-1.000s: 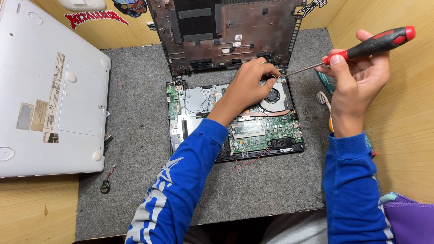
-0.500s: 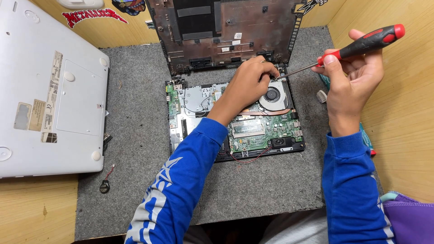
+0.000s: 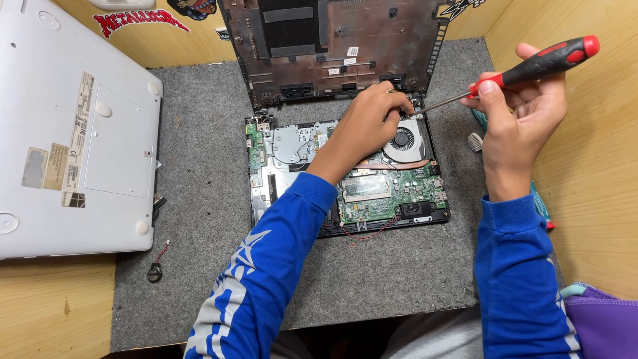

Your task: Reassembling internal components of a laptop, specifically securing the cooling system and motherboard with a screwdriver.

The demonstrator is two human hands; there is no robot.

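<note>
An opened laptop base (image 3: 345, 176) lies on a grey felt mat (image 3: 199, 219), its green circuit board and round black cooling fan (image 3: 403, 141) exposed. My left hand (image 3: 369, 126) rests with closed fingertips on the board's upper edge just left of the fan; whether it pinches something small I cannot tell. My right hand (image 3: 522, 123) grips a red-and-black screwdriver (image 3: 531, 66), held slanted above the mat, its metal tip pointing at my left fingertips. Both arms wear blue sleeves.
The laptop's dark inner cover (image 3: 332, 46) stands tilted behind the base. A closed white laptop (image 3: 73, 133) lies upside down at left. A coin cell with red wire (image 3: 155, 271) sits on the mat. Wooden walls rise at right and back. A teal tool (image 3: 539, 206) lies beside my right forearm.
My right hand has shifted slightly left and up with the screwdriver, bringing its tip closer to my left fingers. The left hand stays at the fan's edge.
</note>
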